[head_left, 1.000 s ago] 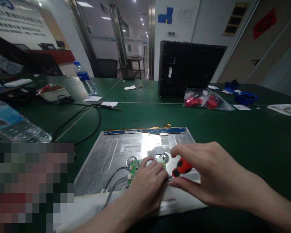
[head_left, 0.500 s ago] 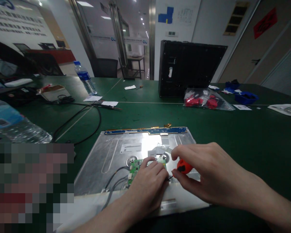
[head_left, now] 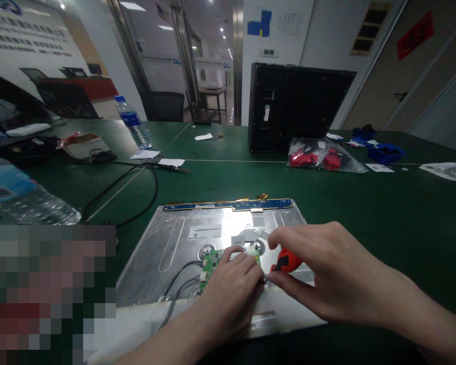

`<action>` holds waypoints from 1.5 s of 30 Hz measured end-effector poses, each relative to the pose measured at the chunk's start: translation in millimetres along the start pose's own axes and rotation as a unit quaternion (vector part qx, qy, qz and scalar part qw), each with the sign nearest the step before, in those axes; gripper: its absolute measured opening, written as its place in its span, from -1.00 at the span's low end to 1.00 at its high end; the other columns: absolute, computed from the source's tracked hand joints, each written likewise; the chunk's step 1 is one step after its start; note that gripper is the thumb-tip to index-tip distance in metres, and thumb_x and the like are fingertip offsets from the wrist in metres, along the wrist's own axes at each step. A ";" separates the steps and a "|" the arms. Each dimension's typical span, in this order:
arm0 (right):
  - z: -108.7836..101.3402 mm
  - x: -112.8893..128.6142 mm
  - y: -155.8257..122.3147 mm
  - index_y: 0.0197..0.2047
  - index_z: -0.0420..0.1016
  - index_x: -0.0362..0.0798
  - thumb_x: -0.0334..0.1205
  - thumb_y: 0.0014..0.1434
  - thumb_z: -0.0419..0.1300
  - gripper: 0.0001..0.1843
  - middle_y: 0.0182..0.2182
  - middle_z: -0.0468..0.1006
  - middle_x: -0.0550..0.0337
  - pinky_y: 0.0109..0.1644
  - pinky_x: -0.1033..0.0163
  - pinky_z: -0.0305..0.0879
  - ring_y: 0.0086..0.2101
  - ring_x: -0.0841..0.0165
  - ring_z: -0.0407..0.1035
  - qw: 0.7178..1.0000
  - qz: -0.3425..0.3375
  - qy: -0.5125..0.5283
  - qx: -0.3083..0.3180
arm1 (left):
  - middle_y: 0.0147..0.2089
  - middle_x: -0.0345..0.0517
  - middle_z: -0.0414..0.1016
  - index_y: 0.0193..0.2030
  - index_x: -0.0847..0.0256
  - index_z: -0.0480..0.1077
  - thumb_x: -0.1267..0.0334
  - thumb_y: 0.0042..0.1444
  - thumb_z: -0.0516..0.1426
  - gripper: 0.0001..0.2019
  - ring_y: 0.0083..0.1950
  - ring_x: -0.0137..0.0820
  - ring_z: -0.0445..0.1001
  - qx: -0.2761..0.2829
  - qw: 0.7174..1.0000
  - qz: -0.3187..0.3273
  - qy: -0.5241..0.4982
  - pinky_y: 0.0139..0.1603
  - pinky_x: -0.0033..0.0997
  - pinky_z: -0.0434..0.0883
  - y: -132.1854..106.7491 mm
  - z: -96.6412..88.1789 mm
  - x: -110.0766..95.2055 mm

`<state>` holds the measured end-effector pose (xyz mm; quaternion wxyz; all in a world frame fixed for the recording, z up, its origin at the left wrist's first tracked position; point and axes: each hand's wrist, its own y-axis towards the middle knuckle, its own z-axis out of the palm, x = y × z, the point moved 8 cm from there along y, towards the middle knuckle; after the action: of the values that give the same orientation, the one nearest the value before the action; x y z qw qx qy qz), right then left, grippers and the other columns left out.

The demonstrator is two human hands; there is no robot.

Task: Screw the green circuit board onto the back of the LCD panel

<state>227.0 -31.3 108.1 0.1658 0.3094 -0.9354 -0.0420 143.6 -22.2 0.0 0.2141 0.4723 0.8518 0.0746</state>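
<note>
A flat metal-backed display panel (head_left: 148, 263) lies face down on the table, with a narrow blue circuit strip (head_left: 213, 207) along its far edge. Over the small green circuit board (head_left: 212, 257) on this panel, my left hand (head_left: 233, 284) presses with bent fingers, hiding most of the board; its thumb is out of sight. My right hand (head_left: 327, 268) grips a red-and-black screwdriver (head_left: 290, 260) between thumb and fingers. The screwdriver's tip points at the board's right corner, close to my left fingertips. Grey and black cables (head_left: 177, 281) run from the board's left side.
Behind the panel stands a black monitor housing (head_left: 300, 106), with a clear bag of red parts (head_left: 315, 157) in front. Water bottles (head_left: 133, 121), a looped black cable (head_left: 156, 190) and a soldering iron (head_left: 175, 168) are on the left. A blue tray (head_left: 385, 153) sits far right.
The screwdriver handle has turned and tilted slightly in my right fingers, showing more of its black part. My left hand has stayed in place on the board.
</note>
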 end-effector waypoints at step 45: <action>-2.6 -1.6 -0.2 -0.15 0.26 -0.02 -0.34 0.06 0.14 -0.75 -0.37 0.41 0.29 -0.40 0.29 0.07 -0.44 0.42 0.23 0.999 0.011 0.039 0.012 | -0.26 -0.09 0.45 -0.26 0.20 0.37 0.39 0.19 0.00 -0.87 -0.17 -0.25 0.42 0.019 1.000 -0.008 -0.006 0.12 -0.01 0.20 0.6 1.4 0.1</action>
<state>229.1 -30.4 110.1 0.1994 0.3023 -0.9320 -0.0169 144.5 -21.9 -1.1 0.2105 0.4695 0.8558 0.0536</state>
